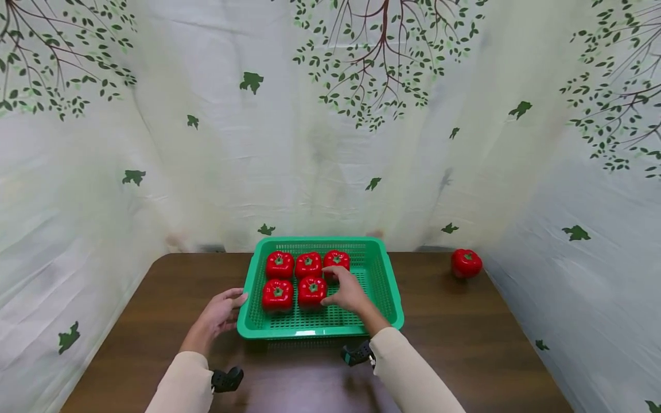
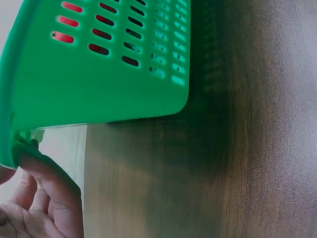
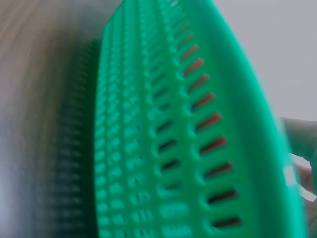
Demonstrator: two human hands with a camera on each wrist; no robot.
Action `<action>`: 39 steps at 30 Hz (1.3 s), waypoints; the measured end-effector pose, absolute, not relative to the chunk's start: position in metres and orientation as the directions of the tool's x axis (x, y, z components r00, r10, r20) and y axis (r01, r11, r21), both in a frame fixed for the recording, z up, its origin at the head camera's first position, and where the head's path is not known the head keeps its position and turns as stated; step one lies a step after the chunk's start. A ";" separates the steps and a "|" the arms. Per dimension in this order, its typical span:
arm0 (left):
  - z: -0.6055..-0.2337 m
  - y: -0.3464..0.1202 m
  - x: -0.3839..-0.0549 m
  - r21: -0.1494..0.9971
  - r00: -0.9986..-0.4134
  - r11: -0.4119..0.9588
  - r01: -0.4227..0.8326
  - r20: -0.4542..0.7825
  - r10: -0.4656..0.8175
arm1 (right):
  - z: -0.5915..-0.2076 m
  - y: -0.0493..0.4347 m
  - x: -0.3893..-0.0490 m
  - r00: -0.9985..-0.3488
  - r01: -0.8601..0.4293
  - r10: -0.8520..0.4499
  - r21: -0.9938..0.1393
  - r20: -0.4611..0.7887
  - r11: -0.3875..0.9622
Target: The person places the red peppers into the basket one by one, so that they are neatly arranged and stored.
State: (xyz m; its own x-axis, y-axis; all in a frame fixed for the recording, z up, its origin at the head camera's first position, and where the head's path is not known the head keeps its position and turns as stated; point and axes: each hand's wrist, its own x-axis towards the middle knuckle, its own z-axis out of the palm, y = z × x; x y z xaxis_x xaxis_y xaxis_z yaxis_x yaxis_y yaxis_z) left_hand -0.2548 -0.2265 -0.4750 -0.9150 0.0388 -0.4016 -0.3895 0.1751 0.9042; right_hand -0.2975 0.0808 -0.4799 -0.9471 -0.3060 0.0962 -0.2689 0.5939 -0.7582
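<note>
Several glossy red bell peppers with green stems, such as this front middle bell pepper (image 1: 312,293), stand in two rows inside a green plastic basket (image 1: 389,298). My left hand (image 1: 223,314) is at the basket's left rim; in the left wrist view its fingers (image 2: 57,191) hold the rim's lip. Over the basket, my right hand (image 1: 348,291) has thumb and fingers spread beside the front middle pepper, the thumb tip close to its side. The fingers partly cover the back right bell pepper (image 1: 337,259). In the right wrist view, the basket wall (image 3: 148,139) hides most of that hand.
One more red bell pepper (image 1: 466,264) sits apart at the back right of the brown wooden table (image 1: 439,344). A pale cloth backdrop (image 1: 310,172) with printed leaves and branches surrounds the table's back and sides.
</note>
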 end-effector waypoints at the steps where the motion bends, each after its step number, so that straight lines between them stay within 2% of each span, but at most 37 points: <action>1: -0.475 -0.228 -0.254 0.903 -0.914 0.173 -0.393 -0.404 0.035 | -0.477 0.083 -0.298 -0.945 -0.271 -0.312 -0.763 0.096 0.587; 8: -0.474 -0.232 -0.254 0.906 -0.914 0.166 -0.390 -0.402 0.044 | -0.462 0.107 -0.299 -0.941 -0.272 -0.327 -0.782 0.092 0.561; 16: -0.472 -0.231 -0.257 0.907 -0.916 0.166 -0.386 -0.398 0.043 | -0.450 0.142 -0.305 -0.923 -0.317 -0.356 -0.811 0.146 0.491; 26: -0.472 -0.230 -0.257 0.904 -0.915 0.180 -0.387 -0.400 0.045 | -0.443 0.185 -0.307 -0.931 -0.319 -0.326 -0.800 0.164 0.508; 33: -0.475 -0.230 -0.257 0.902 -0.914 0.191 -0.387 -0.402 0.049 | -0.443 0.220 -0.309 -0.948 -0.275 -0.285 -0.821 0.144 0.500; 39: -0.475 -0.230 -0.257 0.902 -0.913 0.190 -0.388 -0.405 0.057 | -0.443 0.256 -0.312 -0.951 -0.294 -0.255 -0.778 0.177 0.555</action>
